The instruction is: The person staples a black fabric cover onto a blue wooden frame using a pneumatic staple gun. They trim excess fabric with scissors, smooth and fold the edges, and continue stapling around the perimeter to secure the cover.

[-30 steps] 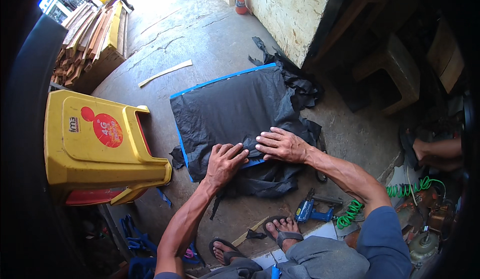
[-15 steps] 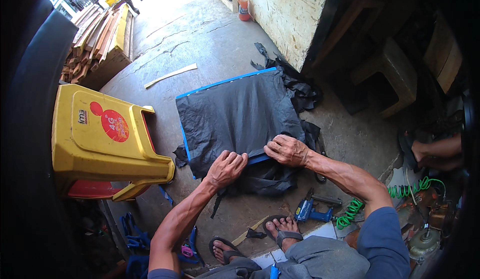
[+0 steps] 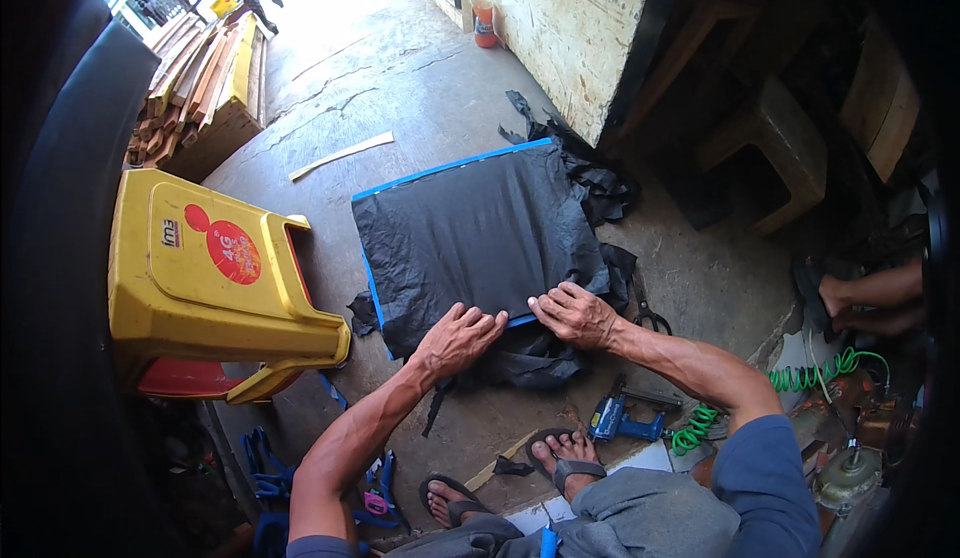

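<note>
A flat board with a blue edge (image 3: 448, 166) lies on the concrete floor, covered by a wrinkled black sheet (image 3: 470, 233). My left hand (image 3: 458, 340) presses flat on the sheet's near edge, fingers spread. My right hand (image 3: 573, 313) rests beside it on the same near edge, fingers curled onto the black material where it folds over the board. Loose black material (image 3: 535, 363) bunches on the floor just below both hands.
A yellow plastic stool (image 3: 205, 278) lies on its side at left. A blue stapler-like tool (image 3: 618, 420) and green coiled hose (image 3: 700, 426) lie by my sandalled feet (image 3: 570, 458). Scissors (image 3: 645, 310), black scraps (image 3: 600, 183), stacked timber (image 3: 195, 78), an orange bottle (image 3: 484, 13) and another person's foot (image 3: 860, 293) are nearby.
Both hands have slid toward me from the sheet's surface to its near edge. The view has shifted slightly.
</note>
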`<state>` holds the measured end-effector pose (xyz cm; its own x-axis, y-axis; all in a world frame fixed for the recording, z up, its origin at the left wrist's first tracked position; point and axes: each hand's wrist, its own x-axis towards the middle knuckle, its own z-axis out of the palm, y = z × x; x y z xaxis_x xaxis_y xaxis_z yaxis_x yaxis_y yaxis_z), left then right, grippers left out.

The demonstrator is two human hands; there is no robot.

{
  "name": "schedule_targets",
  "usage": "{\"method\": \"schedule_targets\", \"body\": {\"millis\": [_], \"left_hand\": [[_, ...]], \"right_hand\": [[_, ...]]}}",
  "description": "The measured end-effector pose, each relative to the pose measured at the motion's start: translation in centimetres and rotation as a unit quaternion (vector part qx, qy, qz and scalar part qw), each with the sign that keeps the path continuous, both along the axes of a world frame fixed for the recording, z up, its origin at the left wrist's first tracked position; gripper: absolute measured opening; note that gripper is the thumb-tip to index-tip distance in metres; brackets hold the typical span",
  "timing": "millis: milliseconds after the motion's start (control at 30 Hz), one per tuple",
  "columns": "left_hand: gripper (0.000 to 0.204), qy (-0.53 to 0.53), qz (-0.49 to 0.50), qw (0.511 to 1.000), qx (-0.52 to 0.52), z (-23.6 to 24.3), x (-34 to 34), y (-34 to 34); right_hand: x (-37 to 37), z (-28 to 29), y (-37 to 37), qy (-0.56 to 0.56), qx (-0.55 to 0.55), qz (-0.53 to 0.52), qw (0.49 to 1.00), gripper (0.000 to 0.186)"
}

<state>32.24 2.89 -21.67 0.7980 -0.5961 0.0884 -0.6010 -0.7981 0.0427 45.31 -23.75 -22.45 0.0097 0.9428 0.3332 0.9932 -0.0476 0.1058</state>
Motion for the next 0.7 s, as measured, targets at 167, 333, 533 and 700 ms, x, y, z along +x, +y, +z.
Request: {"method": "schedule_targets", "body": {"millis": [167,333,533,700], "left_hand": [[0.051,0.039,0.004,0.999,0.024,-0.6,-0.2,0.0],[0.051,-0.038,0.025,0.995,-0.093,1.0,0.6,-1.9],[0.054,-0.006,0.096,0.995,-0.031,-1.5,0.5,-3.4],[0.061,-0.053,0.098,0.991,-0.076,-2.9,1.9,-4.4]], "right_hand": [[-1.2,0.1,-0.6,0.03,-0.017,-0.036,0.999,0.043],[-2.0,0.8,-0.6,0.055,0.022,-0.08,0.995,0.043],[-3.1,-1.2,0.4,0.032,0.015,-0.158,0.987,0.043],[0.3,-0.9,-1.2,-0.006,0.035,-0.125,0.991,0.04]]}}
